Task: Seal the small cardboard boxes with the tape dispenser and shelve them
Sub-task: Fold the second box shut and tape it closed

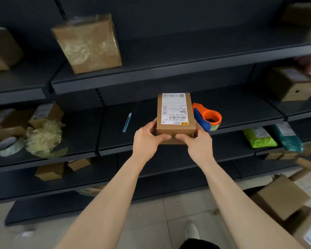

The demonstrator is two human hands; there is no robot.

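Cardboard box (175, 112) at shelf (142, 122) edge, dispenser (207, 118) alongside

White shipping label (174, 108) on top of small cardboard box (176, 131): bold line reads "502B N05B-00 61" (upside down to the camera), barcode (177, 117) beside it. Finer print too small. Right-shelf box label (294, 74) blurred, unreadable.

Single head view; wide-angle; looks forward-down at dark shelving (169, 69); near, arm's reach.

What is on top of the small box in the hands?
A white label with barcodes covers most of the box top. The cardboard under the label is hidden.
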